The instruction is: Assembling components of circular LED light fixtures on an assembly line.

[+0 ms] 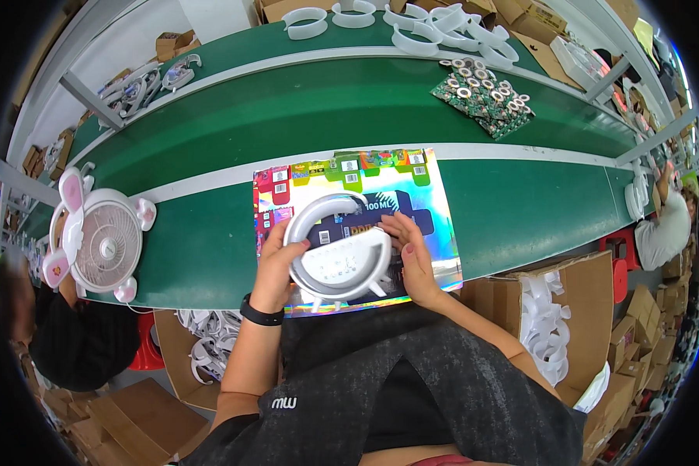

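Note:
A white, G-shaped plastic lamp housing with a ring-like upper arm and short feet is held over a shiny printed cardboard sheet. My left hand grips its left side, the thumb lying over the front and the fingers behind. At the opposite side, my right hand has its fingers stretched out and apart, close against the rim. Whether those fingertips press on the housing I cannot tell. The sheet lies on the green worktable in front of me.
A white fan with rabbit ears stands at the left. Circuit boards are piled on the far belt, and white curved pieces sit on the shelf behind. Cartons of white parts flank me. Other people work at both sides.

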A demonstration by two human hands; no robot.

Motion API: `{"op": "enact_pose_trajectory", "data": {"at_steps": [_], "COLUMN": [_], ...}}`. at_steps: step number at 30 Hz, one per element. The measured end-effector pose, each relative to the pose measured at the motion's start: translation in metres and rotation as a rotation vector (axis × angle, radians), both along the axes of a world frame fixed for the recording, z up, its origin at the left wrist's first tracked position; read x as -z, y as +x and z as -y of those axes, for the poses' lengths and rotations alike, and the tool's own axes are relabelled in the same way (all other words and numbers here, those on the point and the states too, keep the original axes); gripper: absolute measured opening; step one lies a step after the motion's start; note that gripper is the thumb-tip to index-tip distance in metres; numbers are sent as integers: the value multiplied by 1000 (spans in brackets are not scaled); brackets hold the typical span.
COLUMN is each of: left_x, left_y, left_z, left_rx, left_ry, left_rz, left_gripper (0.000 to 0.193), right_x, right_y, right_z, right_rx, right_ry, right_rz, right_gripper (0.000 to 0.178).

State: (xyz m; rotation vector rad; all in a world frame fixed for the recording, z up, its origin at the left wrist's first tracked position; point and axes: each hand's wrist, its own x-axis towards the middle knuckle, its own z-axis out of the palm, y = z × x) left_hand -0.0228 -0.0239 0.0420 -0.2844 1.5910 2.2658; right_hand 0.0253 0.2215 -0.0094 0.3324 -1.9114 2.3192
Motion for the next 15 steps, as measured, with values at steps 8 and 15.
{"op": "enact_pose_trajectory", "data": {"at_steps": [8, 15], "left_x": [17, -2], "left_y": [-14, 6], "left_z": [49, 111], "left_rx": [-382, -737], "left_ry": [354, 115], "left_rz": [-114, -72], "left_gripper": [43, 55], "right_x": [2, -9], "right_y": [9, 5], "right_z": [-9, -3], "right_rx": [52, 14], "right_ry": [132, 271], "right_rz": [68, 129], "right_gripper": [41, 31]}}
